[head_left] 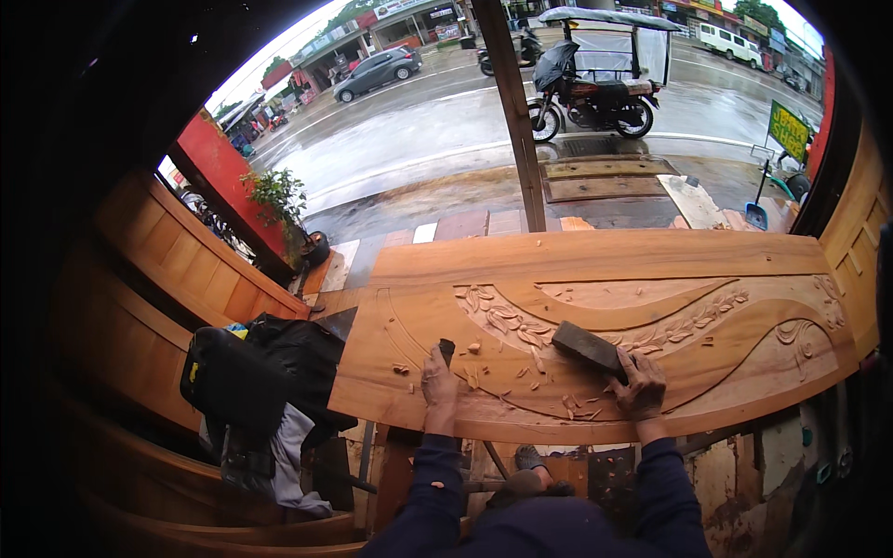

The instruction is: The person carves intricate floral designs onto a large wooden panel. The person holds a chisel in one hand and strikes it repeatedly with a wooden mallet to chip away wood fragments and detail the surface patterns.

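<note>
Close to the near edge of the carved wooden panel (642, 251), the hands are well apart, each closed on something. The left hand (439, 383) grips a short dark tool handle (446, 350), its working end hidden; the right hand (642, 386) grips the near end of a dark rectangular wooden block (586, 348). The panel lies beneath both, its long axis running left to right. The block's long axis slants away leftward, its free end aimed a little beyond the handle, with a gap between. Farther in, the leaf relief (502, 321) lies nearer the block than the left hand.
</note>
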Available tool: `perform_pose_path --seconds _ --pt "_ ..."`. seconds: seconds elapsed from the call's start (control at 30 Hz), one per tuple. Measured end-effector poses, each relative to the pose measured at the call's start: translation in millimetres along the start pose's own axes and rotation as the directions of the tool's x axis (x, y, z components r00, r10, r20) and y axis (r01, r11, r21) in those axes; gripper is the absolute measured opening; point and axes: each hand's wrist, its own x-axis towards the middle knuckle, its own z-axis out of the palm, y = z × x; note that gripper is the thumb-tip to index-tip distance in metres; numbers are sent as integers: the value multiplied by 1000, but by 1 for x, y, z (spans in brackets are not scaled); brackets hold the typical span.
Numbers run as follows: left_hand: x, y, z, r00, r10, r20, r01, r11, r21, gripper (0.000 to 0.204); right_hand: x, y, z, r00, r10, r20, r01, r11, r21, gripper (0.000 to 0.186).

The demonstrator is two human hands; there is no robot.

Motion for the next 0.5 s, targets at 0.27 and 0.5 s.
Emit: perform_pose_path --seconds 0.27,0.5 --pt "23 21 -13 926 90 366 -104 994 18 37 -2 6 1 1000 4 -21 -4 1000 -11 63" --pt "13 19 -29 933 62 353 -59 998 -19 65 -3 2 5 1000 6 -10 -6 1000 -2 62"
